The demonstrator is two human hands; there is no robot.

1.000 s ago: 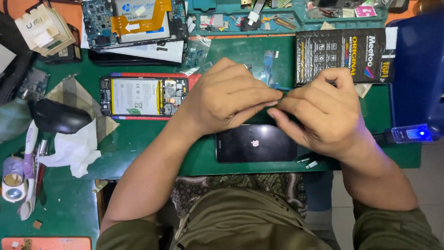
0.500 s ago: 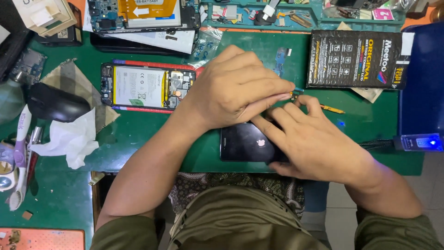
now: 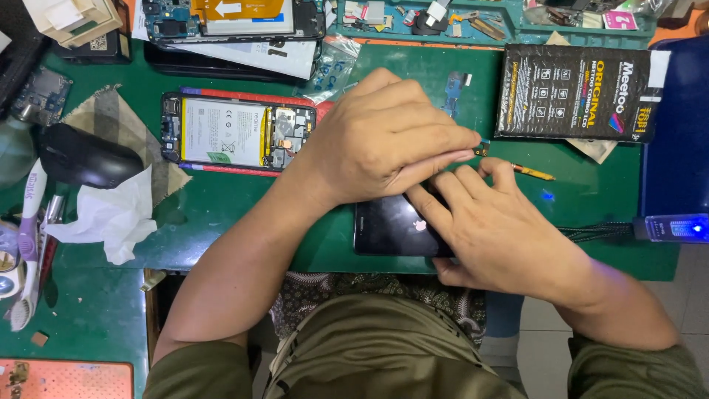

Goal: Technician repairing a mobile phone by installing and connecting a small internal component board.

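Observation:
A black phone (image 3: 391, 229) lies back-up at the near edge of the green mat (image 3: 221, 214). My left hand (image 3: 384, 137) reaches across it from the left, thumb and fingers pinched on a small dark flex part (image 3: 481, 150) just above the phone's top edge. My right hand (image 3: 502, 229) lies over the phone's right half, fingers spread on its back and gripping its top edge. A thin orange strip (image 3: 533, 173) sticks out on the mat beside my right thumb. The phone's right end is hidden under my right hand.
An opened phone with its battery showing in a red frame (image 3: 236, 133) lies at left. A black padded package (image 3: 576, 92) sits at right, a blue lit device (image 3: 676, 227) at far right. Black mouse (image 3: 88, 155), white tissue (image 3: 111, 214), teal parts tray (image 3: 473, 22), toothbrush (image 3: 29, 244).
My right hand has dropped from beside the left hand's fingertips onto the black phone. My left hand has kept its pinch and stretched right. The view has shifted slightly.

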